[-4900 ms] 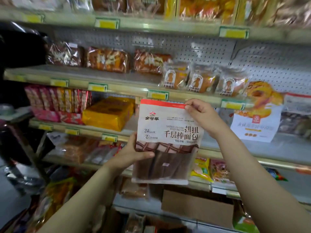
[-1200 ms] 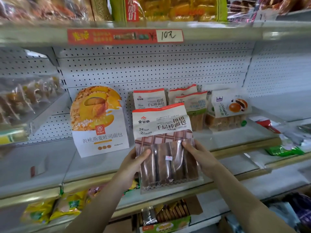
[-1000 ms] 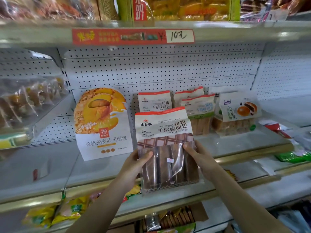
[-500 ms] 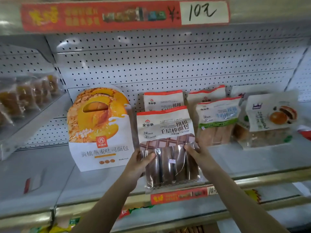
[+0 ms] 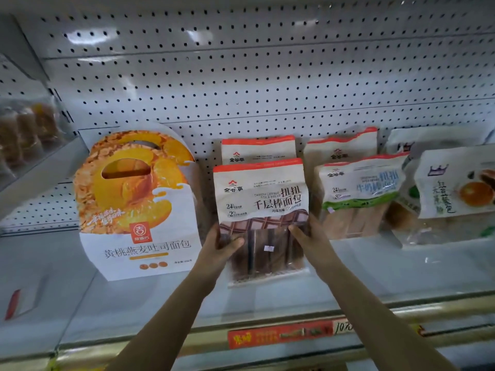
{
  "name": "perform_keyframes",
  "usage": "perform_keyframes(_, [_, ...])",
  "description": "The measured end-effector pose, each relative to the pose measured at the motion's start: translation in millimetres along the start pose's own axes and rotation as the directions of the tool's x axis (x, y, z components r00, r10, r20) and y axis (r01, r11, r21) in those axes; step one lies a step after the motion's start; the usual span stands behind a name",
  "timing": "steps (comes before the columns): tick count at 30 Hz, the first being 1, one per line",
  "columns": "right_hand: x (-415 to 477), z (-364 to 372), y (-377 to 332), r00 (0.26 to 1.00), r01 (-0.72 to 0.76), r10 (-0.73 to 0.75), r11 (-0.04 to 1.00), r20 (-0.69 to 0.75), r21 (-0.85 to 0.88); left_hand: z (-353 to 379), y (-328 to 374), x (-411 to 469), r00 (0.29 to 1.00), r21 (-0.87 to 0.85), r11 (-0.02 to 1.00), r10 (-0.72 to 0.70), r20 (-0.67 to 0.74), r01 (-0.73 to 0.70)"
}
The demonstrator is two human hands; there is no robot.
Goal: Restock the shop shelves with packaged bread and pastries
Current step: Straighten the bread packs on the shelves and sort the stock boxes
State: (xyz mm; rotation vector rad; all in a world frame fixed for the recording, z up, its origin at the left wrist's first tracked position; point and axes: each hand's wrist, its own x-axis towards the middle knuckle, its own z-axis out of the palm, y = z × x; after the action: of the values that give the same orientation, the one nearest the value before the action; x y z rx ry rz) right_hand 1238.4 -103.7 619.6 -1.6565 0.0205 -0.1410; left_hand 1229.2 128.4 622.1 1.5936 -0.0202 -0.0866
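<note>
My left hand (image 5: 223, 243) & right hand (image 5: 308, 238) grip the bread pack (image 5: 263, 207) upright on the shelf (image 5: 160, 298), w/ a matching pack (image 5: 258, 149) just behind.

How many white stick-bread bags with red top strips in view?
4. Brown chocolate bag at centre, gripped by left hand and right hand; rear centre bag behind it; green-banded bag to its right; rear right bag behind that. Others may be hidden.
</note>
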Motion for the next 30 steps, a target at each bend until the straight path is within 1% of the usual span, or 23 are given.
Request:
perform_keyframes(4, [-4, 4, 2, 1.0, 0.001, -0.002, 1.0, -0.03, -0.01, -1, -5, -1, 1.0, 0.073, 0.997, 0.022, 0.004, -0.022])
perform_keyframes(5, [-6, 5, 3, 0.999, -0.009, 0.009, 1.0, -0.036, -0.009, 0, -6, -2, 0.999, 0.097, 0.995, 0.032, -0.014, -0.03])
perform_keyframes(6, [-7, 5, 5, 0.998, -0.024, 0.023, 0.999, -0.055, -0.023, 1, -8, -3, 0.998, 0.114, 0.993, 0.048, -0.05, -0.042])
perform_keyframes(8, [-11, 6, 7, 0.991, -0.062, 0.047, 0.991, -0.124, -0.115, 6, -11, -7, 0.987, 0.129, 0.991, 0.064, -0.146, -0.045])
perform_keyframes(9, [-13, 6, 6, 0.986, -0.084, 0.058, 0.983, -0.156, -0.161, 8, -13, -8, 0.982, 0.127, 0.992, 0.046, -0.182, -0.023])
perform_keyframes(11, [-14, 6, 4, 0.979, -0.107, 0.071, 0.976, -0.191, -0.188, 10, -14, -8, 0.978, 0.115, 0.993, -0.001, -0.208, 0.025])
perform_keyframes(18, [3, 5, 0, 0.982, -0.121, 0.1, 0.985, -0.163, -0.125, 14, -15, 9, 0.985, 0.011, 0.999, -0.036, -0.167, 0.038])
perform_keyframes(24, [30, 3, -1, 0.976, -0.156, 0.139, 0.983, -0.166, -0.095, 23, -15, 37, 0.981, -0.016, 0.997, -0.079, -0.178, 0.077])
perform_keyframes(27, [39, 5, 0, 0.979, -0.16, 0.155, 0.987, -0.129, -0.025, 23, -17, 51, 0.981, -0.053, 0.994, -0.103, -0.162, 0.096])
perform_keyframes(30, [49, 6, 2, 0.982, -0.162, 0.16, 0.987, -0.095, -0.01, 24, -17, 61, 0.981, -0.055, 0.993, -0.109, -0.158, 0.102])
